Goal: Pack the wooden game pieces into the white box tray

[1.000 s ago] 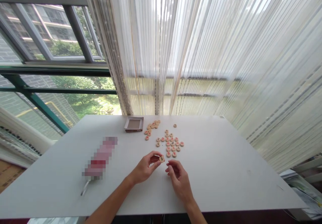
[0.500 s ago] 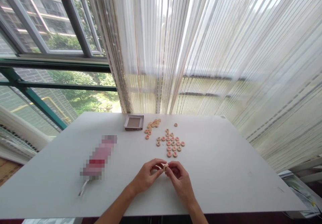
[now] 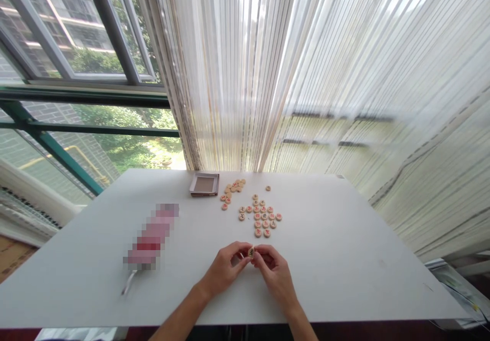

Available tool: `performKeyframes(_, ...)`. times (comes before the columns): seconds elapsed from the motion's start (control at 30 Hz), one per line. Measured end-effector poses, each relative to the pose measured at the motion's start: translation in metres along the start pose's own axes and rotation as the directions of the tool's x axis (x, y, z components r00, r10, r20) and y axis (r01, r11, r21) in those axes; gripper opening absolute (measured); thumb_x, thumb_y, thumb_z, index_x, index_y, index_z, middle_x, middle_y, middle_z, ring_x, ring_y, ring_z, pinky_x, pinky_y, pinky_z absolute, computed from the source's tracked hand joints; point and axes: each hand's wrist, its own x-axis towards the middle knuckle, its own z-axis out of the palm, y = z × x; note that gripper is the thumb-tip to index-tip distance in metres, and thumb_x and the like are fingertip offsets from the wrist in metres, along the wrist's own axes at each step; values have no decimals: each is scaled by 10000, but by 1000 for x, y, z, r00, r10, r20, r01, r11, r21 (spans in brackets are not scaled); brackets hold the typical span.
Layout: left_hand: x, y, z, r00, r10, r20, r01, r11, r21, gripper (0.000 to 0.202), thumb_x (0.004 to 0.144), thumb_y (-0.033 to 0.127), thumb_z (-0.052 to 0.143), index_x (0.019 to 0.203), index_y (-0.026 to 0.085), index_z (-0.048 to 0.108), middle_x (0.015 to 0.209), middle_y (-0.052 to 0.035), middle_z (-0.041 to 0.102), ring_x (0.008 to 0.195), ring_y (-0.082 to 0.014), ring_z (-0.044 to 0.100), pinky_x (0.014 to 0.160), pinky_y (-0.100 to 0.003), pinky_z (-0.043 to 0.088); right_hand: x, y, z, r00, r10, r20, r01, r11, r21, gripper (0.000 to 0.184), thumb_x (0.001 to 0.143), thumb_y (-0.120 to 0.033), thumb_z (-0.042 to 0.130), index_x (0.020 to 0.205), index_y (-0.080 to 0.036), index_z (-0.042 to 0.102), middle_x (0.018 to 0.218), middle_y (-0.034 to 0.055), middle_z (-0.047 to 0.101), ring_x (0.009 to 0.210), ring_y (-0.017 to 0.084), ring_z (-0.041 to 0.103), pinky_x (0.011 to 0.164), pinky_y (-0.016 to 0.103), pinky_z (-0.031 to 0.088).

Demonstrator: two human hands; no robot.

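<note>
Between my two hands a round wooden xiangqi piece with a dark character stands tilted on edge, its marked face turned towards me. My left hand pinches it from the left with thumb and fingertips. From the other side my right hand closes its thumb and fingers on the same piece. Just beyond my hands, xiangqi pieces with red and dark characters lie face up in short rows, among them a red-marked piece at the near end. Farther left is a loose heap of pieces, several showing blank sides.
A shallow open box sits at the back of the white table. One lone piece lies behind the rows. To the left is a blurred pink pack with a thin strip at its near end. A striped curtain hangs behind.
The held piece has turned so that its dark character shows more fully. Both hands stay in nearly the same place; the view has shifted slightly.
</note>
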Motion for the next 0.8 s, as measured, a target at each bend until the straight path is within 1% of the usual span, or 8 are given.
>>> performKeyframes(0.17, 1, 1, -2, 1000, 17, 13, -17, 1000, -17, 276, 919, 355, 609, 1165, 244, 666, 1050, -63, 717, 876, -195, 672, 834, -313, 557, -1, 2, 0, 1000, -26, 8, 26, 1000, -1, 310, 870, -470, 678, 1042, -213, 701, 982, 97, 746, 898, 252, 723, 819, 368, 587)
performKeyframes(0.27, 1, 3, -2, 999, 28, 19, -27, 999, -20, 273, 926, 341, 600, 1175, 250, 665, 1044, -62, 714, 883, -195, 669, 841, -313, 553, 0, 3, -1, 1000, -15, 25, 15, 1000, -14, 313, 869, -457, 683, 1070, -218, 698, 1019, 101, 743, 937, 258, 721, 856, 376, 578)
performKeyframes(0.43, 0, 8, -3, 999, 35, 21, -34, 999, -28, 268, 930, 327, 595, 1179, 254, 661, 1022, -57, 708, 882, -191, 666, 844, -307, 547, 1, 7, -1, 999, -14, 30, 15, 1000, -26, 332, 870, -468, 674, 1069, -203, 679, 1002, 105, 741, 923, 263, 720, 845, 388, 583)
performKeyframes(0.63, 0, 10, -3, 998, 43, 35, -43, 999, -18, 266, 927, 306, 599, 1177, 243, 668, 1011, -62, 703, 880, -187, 659, 840, -300, 543, 3, 7, -1, 999, -6, 50, 7, 1000, -22, 264, 879, -424, 681, 1014, -198, 660, 955, 95, 735, 913, 263, 719, 843, 386, 574)
performKeyframes(0.8, -1, 11, -2, 996, 53, 73, -53, 999, -8, 262, 927, 296, 598, 1167, 220, 675, 1006, -62, 708, 876, -177, 656, 834, -292, 535, 2, 13, 0, 1000, 3, 10, -3, 999, -35, 246, 850, -422, 716, 914, -198, 637, 855, 61, 724, 804, 233, 715, 748, 336, 567)
